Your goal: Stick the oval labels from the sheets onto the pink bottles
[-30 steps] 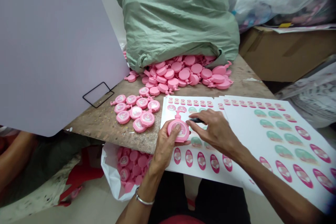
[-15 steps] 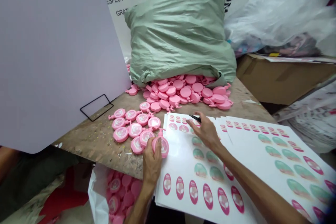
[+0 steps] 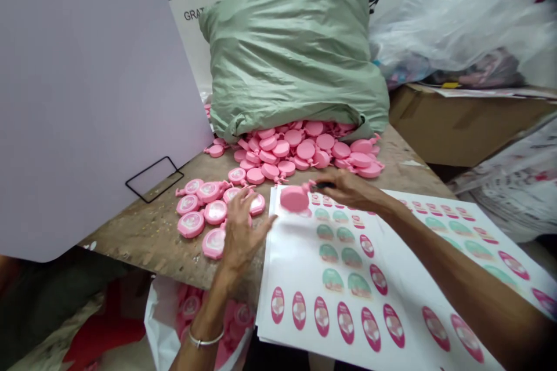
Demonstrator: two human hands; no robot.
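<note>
My left hand lies open with fingers spread over the group of stickered pink discs on the wooden table, holding nothing. My right hand is closed on a plain pink disc by its small stem, above the top of the sticker sheet; a thin black tool shows between its fingers. The sheet carries rows of pink and green oval stickers. A heap of plain pink discs spills from a green sack just beyond.
A large pale lilac board leans at the left on a black wire stand. A white bag with pink discs hangs below the table edge. A cardboard box and clear plastic bags stand at the right.
My left hand set the stickered disc down among the group at the left and opened. My right hand reached up to the heap and came back with a plain pink disc.
</note>
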